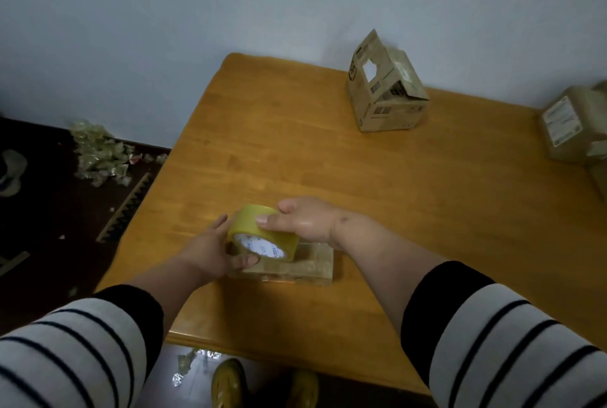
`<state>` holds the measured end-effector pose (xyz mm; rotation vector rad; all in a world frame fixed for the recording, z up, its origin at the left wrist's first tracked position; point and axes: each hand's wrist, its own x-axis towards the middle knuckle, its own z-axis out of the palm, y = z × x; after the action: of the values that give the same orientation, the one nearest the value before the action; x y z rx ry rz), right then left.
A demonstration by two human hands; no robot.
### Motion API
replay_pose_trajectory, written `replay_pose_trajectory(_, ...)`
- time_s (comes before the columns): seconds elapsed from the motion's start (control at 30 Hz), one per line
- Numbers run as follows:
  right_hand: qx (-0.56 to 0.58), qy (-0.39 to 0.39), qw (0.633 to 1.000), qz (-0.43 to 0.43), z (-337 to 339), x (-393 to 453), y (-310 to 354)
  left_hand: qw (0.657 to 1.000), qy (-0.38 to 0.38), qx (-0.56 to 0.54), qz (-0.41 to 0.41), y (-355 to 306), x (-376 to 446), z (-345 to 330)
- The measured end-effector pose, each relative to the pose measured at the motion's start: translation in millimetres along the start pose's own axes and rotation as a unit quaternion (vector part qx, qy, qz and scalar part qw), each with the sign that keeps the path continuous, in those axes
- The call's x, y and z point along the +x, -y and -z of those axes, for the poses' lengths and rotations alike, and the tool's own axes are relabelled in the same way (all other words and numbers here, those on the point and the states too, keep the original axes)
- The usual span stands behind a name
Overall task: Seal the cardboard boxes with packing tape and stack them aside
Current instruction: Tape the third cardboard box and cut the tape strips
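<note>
A small flat cardboard box (307, 264), glossy with tape, lies on the wooden table (328, 161) near its front edge. On top of its left part stands a roll of yellowish packing tape (262, 233) with a white core label. My right hand (302, 222) grips the roll from above, thumb on its outer face. My left hand (213, 253) holds the left end of the box, thumb curled round just under the roll. Further back, a taller cardboard box (386, 92) stands with its top flaps raised like a roof.
Taped boxes (573, 125) sit stacked at the table's right edge. Crumpled tape scraps (98, 153) and a toothed strip (126, 207) lie on the dark floor to the left. Yellow shoes (230, 384) show below the table's front edge. A wall is behind.
</note>
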<state>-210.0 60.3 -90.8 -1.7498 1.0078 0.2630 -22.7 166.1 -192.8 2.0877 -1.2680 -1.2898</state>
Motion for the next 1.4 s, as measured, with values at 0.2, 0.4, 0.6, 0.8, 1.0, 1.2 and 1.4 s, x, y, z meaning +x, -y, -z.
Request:
replay_pose_trajectory(0.2,-0.063,0.001,0.998,-0.007,35,-18,-23,0.996,0.020,0.087,0.023,-7,-2,4)
replay_pose_trajectory(0.4,-0.074,0.020,0.995,-0.063,74,-39,-46,0.992,0.016,0.119,0.050,-15,-6,3)
replay_pose_trajectory(0.6,-0.154,0.037,0.979,-0.132,78,-58,-76,0.992,0.010,0.111,0.058,-20,-6,-1)
replay_pose_trajectory(0.8,-0.141,-0.004,0.978,-0.152,61,-50,-88,0.984,0.010,0.169,0.055,-24,-5,0)
replay_pose_trajectory(1.0,-0.185,-0.039,0.967,-0.169,52,-44,-92,0.983,0.020,0.180,0.035,-24,-8,1)
replay_pose_trajectory(1.2,-0.238,-0.075,0.947,-0.203,40,-42,-95,0.982,0.026,0.186,0.011,-22,-8,1)
replay_pose_trajectory(1.4,-0.312,-0.104,0.917,-0.226,31,-33,-100,0.959,-0.001,0.284,-0.012,-21,-11,-1)
